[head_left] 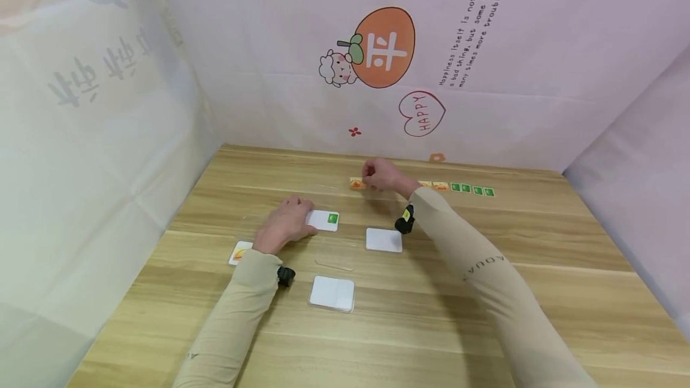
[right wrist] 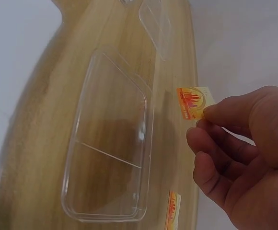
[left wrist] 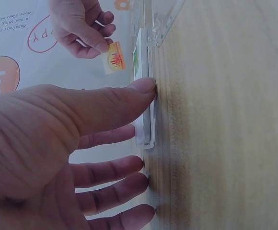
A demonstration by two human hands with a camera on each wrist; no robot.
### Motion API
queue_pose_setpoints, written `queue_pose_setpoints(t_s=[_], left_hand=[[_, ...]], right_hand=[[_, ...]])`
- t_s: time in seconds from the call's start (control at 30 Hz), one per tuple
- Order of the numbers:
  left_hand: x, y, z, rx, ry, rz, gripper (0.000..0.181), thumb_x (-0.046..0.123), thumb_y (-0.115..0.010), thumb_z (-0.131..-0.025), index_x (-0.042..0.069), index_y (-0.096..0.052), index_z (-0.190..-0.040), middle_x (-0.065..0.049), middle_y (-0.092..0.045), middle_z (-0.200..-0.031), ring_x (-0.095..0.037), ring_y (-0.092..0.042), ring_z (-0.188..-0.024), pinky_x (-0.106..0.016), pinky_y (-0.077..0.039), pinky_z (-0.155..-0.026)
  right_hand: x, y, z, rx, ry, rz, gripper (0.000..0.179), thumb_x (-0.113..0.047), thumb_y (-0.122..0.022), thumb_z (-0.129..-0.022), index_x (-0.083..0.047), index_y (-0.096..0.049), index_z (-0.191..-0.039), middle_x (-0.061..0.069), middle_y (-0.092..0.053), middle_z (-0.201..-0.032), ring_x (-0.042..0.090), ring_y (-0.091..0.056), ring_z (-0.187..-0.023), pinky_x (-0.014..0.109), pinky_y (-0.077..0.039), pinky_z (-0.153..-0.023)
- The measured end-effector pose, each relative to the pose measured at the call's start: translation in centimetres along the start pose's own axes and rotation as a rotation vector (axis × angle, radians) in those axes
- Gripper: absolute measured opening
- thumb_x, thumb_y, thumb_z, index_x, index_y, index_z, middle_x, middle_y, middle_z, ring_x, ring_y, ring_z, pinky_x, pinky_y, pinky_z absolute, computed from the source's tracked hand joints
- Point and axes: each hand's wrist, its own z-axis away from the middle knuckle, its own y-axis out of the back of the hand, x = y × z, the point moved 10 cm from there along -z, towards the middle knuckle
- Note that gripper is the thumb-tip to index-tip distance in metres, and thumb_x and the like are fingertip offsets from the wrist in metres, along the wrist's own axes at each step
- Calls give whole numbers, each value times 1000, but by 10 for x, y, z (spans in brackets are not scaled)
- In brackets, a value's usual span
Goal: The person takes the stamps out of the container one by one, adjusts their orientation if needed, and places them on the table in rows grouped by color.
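Observation:
My left hand (head_left: 286,224) holds a white card (head_left: 320,220) by its edges, thumb on the near side and fingers on the far side. A small green card (head_left: 333,218) lies at its right end. In the left wrist view the thumb presses the edge of this white card (left wrist: 145,117), which sits in a clear plastic case. My right hand (head_left: 381,174) pinches a small orange-and-yellow card (right wrist: 191,103) between thumb and fingertips, raised over the table. A clear plastic case (right wrist: 112,143) with a dividing line lies beside that hand in the right wrist view.
Small orange cards (head_left: 441,186) and several green cards (head_left: 466,188) form a row at the back. White cards lie at right (head_left: 384,240), in front (head_left: 332,293) and at left, where one white card (head_left: 235,254) bears an orange picture. Cloth walls (head_left: 269,47) surround the wooden table (head_left: 431,316).

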Motion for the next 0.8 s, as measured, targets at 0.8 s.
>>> queue_pose_setpoints(t_s=[0.8], left_hand=[[0,-1,-2,5,-5,-4,57,37,-73,-88,12,-55,-136,-16,-50,-131,-31,-47,-112,-46,-45,-91]], right_hand=[[22,13,-13,-22,-53,44,4,-9,-60,-94,-6,-59,-95,10,-61,-88,18,-55,-74,27,-48,-61]])
